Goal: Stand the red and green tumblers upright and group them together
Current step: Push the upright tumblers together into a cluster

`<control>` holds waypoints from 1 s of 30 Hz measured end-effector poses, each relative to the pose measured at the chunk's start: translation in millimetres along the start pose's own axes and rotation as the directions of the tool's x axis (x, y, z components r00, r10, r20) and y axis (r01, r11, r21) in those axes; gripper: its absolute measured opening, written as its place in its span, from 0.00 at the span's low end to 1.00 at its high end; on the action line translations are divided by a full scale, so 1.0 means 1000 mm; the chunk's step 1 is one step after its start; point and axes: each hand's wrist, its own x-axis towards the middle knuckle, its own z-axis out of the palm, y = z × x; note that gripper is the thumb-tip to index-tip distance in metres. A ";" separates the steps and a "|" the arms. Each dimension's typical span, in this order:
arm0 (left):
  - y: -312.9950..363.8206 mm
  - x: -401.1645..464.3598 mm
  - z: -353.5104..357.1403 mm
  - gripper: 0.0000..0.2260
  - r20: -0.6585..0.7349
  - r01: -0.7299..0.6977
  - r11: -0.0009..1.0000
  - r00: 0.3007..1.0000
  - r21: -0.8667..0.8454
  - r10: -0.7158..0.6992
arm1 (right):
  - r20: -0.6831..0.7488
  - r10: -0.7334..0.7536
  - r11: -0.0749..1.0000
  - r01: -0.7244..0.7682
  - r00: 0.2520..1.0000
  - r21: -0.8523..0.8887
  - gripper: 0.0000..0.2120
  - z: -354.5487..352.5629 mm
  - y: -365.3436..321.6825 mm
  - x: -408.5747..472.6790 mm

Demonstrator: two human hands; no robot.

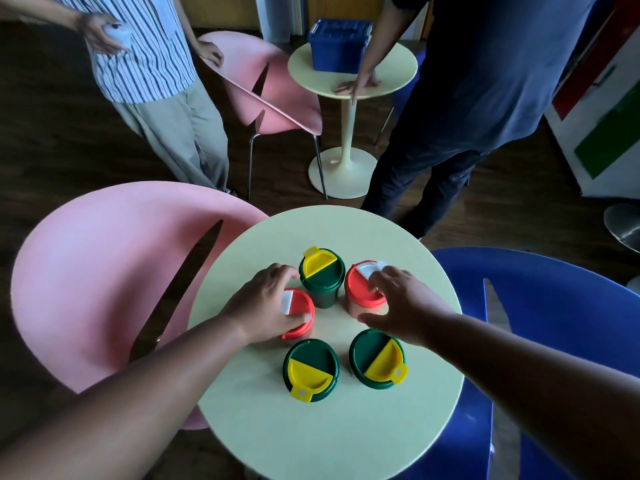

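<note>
Several tumblers stand upright in a loose ring on the round cream table (346, 441). Three are green with yellow lid flaps: one at the back (325, 282), one at the front left (311, 369) and one at the front right (376, 358). Two are red with white flaps. My left hand (265, 304) wraps around the left red tumbler (299, 315), thumb on its front side. My right hand (398, 304) curls over the right red tumbler (362, 289), fingers on its lid and thumb low at its front.
A pink chair (97, 278) stands left of the table and a blue chair (540, 313) right of it. Two people stand beyond, by another pink chair (263, 88) and a small round table (353, 77) bearing a blue box (339, 43).
</note>
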 end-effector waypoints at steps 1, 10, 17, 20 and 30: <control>0.000 -0.005 0.001 0.35 0.032 0.008 1.000 0.999 0.006 -0.009 | 0.052 -0.002 1.000 0.003 0.999 -0.019 0.23 0.002 0.000 -0.006; 0.010 -0.015 0.013 0.40 0.017 0.170 0.980 0.985 -0.103 -0.169 | 0.290 0.044 0.994 -0.014 0.956 -0.105 0.49 0.029 -0.008 -0.036; 0.012 -0.013 0.012 0.42 -0.002 0.166 0.980 0.986 -0.108 -0.167 | 0.243 0.103 0.988 -0.072 0.965 -0.134 0.44 0.040 -0.019 -0.040; 0.012 -0.012 0.010 0.41 0.007 0.149 0.984 0.989 -0.098 -0.150 | 0.167 0.122 0.989 -0.107 0.978 -0.099 0.42 0.038 -0.018 -0.039; 0.014 -0.003 0.007 0.41 0.034 0.150 0.986 0.988 -0.078 -0.148 | 0.058 0.124 0.992 -0.123 0.991 -0.016 0.46 0.041 -0.007 -0.037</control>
